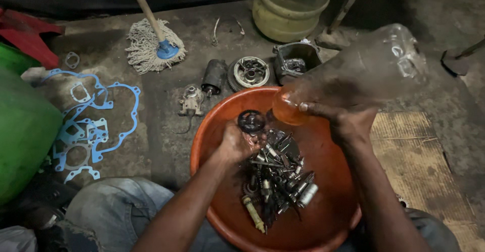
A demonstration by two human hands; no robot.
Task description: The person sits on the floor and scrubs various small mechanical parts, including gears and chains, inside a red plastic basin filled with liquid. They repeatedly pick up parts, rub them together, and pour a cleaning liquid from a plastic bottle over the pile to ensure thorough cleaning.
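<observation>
Concrete floor (166,125), dark and stained. Centre: orange plastic basin (323,221). 12 o'clock: starter motor (214,76), recoil pulley (249,72), engine cover (297,59), carburettor (191,101), greenish water jug (289,9). 10 o'clock: string mop (150,44). 9 o'clock: blue gaskets (91,125). 3 o'clock: cardboard sheet (419,166).

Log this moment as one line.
left hand: holds black gear | right hand: tilts plastic bottle | orange basin: metal parts

Both forearms bare, no sleeves, no gloves, no watch or rings visible. left hand (236,143) and right hand (346,120) look wet and grimy. Faded blue-grey jeans (113,206) on the legs, worn, frayed patch at left knee.
</observation>
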